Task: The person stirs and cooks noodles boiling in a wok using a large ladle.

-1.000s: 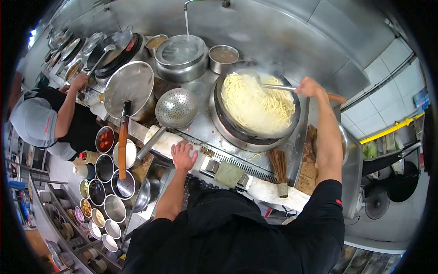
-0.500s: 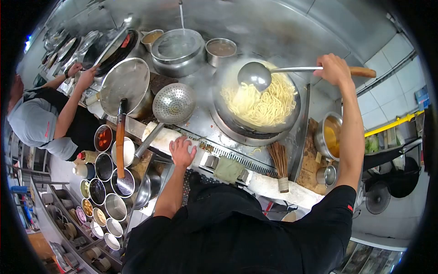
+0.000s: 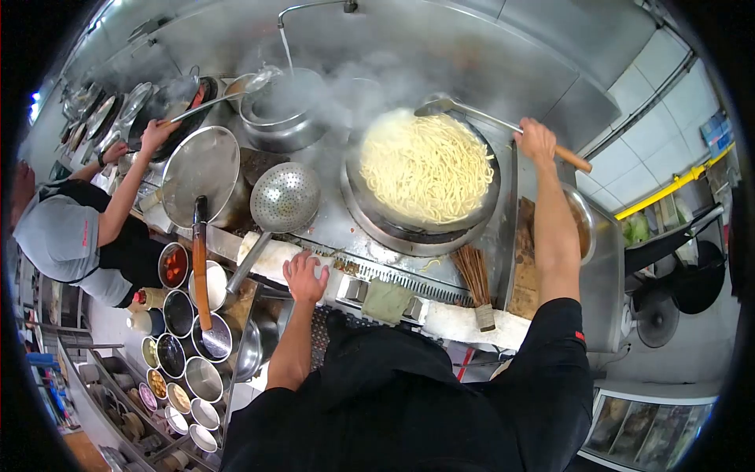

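The right arm (image 3: 556,236) stretches well forward, close to straight, ending in the right hand (image 3: 536,141), whose fingers (image 3: 531,128) are curled into a closed grip. The left arm (image 3: 289,346) reaches a shorter way forward, and the left hand (image 3: 305,278) rests palm down, its fingers (image 3: 294,262) loosely spread (the thumb stands out toward the right side). The 2 hands are well apart, with the right farther ahead of the body.
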`<state>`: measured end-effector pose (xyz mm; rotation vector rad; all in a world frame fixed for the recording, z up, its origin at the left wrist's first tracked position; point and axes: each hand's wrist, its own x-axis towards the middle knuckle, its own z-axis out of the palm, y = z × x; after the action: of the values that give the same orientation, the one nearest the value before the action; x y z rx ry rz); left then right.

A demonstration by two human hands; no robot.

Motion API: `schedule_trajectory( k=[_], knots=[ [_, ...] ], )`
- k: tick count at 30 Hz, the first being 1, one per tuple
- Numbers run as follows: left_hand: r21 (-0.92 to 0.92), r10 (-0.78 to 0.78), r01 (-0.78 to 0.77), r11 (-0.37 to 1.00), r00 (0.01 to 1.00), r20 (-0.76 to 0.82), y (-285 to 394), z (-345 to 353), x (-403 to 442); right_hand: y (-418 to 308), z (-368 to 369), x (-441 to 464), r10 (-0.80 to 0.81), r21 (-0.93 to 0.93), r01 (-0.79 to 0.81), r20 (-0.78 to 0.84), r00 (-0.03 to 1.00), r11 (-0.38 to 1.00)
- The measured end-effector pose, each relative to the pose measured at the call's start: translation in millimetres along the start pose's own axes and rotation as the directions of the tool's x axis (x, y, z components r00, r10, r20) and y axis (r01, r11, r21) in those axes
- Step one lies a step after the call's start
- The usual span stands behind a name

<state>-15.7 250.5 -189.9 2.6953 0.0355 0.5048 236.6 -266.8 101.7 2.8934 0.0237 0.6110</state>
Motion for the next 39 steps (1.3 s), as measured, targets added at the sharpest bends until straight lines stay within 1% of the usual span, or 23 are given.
schedule_trajectory(
  k=[1, 2, 4, 5, 7, 8, 10, 11, 13, 17, 19, 20, 22, 23, 25, 29, 31, 32, 34, 35, 36, 38, 39],
  knots=[
    [0.003, -0.001, 0.001, 1.0, 1.0, -0.001, 0, -1, 0, -2, 6, -5, 0.073, 0.011, -0.074, 0.078, 0.994, 0.997],
    [-0.007, 0.009, -0.009, 1.0, 1.0, -0.016, 0, 0, -1, -2, 11, -9, 0.073, 0.012, -0.074, 0.08, 0.994, 0.997],
    [-0.019, 0.02, -0.021, 1.0, 0.999, -0.027, 0, 0, -1, -6, 16, -18, 0.167, -0.047, -0.16, 0.305, 0.938, 0.986],
    [-0.005, 0.035, -0.035, 0.999, 0.998, -0.042, -1, 0, -1, -7, 17, -22, 0.169, -0.05, -0.162, 0.309, 0.936, 0.986],
    [0.008, 0.05, -0.049, 0.999, 0.997, -0.056, -1, 2, -1, -7, 22, -29, 0.146, -0.078, -0.124, 0.423, 0.894, 0.989],
    [0.009, 0.055, -0.055, 0.998, 0.997, -0.06, -2, 3, -2, -6, 23, -34, 0.146, -0.079, -0.125, 0.425, 0.893, 0.989],
    [0.013, 0.065, -0.064, 0.998, 0.995, -0.07, -3, 2, 0, 2, 25, -37, 0.058, 0.023, -0.076, 0.448, 0.892, 0.997],
    [0.007, 0.053, -0.053, 0.999, 0.997, -0.06, -2, 2, 0, 8, 24, -34, 0.06, 0.023, -0.078, 0.445, 0.894, 0.997],
    [0.0, 0.044, -0.044, 0.999, 0.998, -0.046, 0, 1, 0, 19, 16, -27, -0.031, 0.118, -0.052, 0.611, 0.791, 0.992],
    [0.011, 0.047, -0.046, 0.999, 0.998, -0.046, -1, 1, 0, 30, -15, -16, -0.046, 0.177, -0.09, 0.645, 0.763, 0.98],
    [0.002, 0.049, -0.049, 0.999, 0.997, -0.052, -2, 2, 0, 32, -34, -8, -0.046, 0.17, -0.111, 0.719, 0.693, 0.979],
    [0.003, 0.05, -0.05, 0.999, 0.997, -0.054, -2, 3, 0, 34, -42, -9, -0.048, 0.171, -0.11, 0.72, 0.693, 0.979],
    [0.007, 0.048, -0.047, 0.999, 0.997, -0.054, -3, 2, -1, 36, -56, -15, -0.06, 0.169, -0.028, 0.495, 0.867, 0.985],
    [0.006, 0.049, -0.049, 0.999, 0.997, -0.059, -3, 3, 0, 37, -63, -16, -0.062, 0.171, -0.028, 0.498, 0.865, 0.985],
    [0.005, 0.052, -0.052, 0.999, 0.997, -0.063, -3, 4, -1, 32, -85, -18, -0.084, 0.058, 0.067, 0.378, 0.922, 0.996],
    [0.017, 0.044, -0.043, 0.999, 0.998, -0.051, -3, 3, 0, 19, -142, -13, -0.01, -0.027, 0.024, 0.436, 0.9, 0.999],
    [0.017, 0.043, -0.043, 0.999, 0.998, -0.038, -1, 1, 0, 21, -156, -12, 0.01, -0.104, 0.031, 0.369, 0.93, 0.994],
    [0.02, 0.034, -0.033, 0.999, 0.999, -0.03, 0, 0, 0, 25, -154, -12, 0.017, -0.105, 0.025, 0.374, 0.927, 0.994],
    [0.02, 0.031, -0.031, 0.999, 0.999, -0.018, 1, 1, 1, 38, -146, -8, -0.078, -0.129, 0.091, 0.103, 0.992, 0.987],
    [0.025, 0.03, -0.029, 0.999, 0.999, -0.016, 0, 1, 0, 44, -135, -9, -0.168, -0.169, 0.161, -0.023, 0.986, 0.972],
    [0.031, 0.027, -0.026, 0.999, 0.999, -0.017, 0, 1, 1, 45, -124, -8, -0.163, -0.171, 0.157, -0.021, 0.986, 0.973],
    [0.025, 0.026, -0.025, 0.999, 1.0, -0.016, 0, 2, 1, 42, -102, -7, -0.197, -0.208, 0.153, -0.213, 0.957, 0.966],
    [0.02, 0.019, -0.019, 1.0, 1.0, -0.014, -1, 1, 1, 38, -90, -8, -0.197, -0.208, 0.153, -0.215, 0.956, 0.966]
  ],
)
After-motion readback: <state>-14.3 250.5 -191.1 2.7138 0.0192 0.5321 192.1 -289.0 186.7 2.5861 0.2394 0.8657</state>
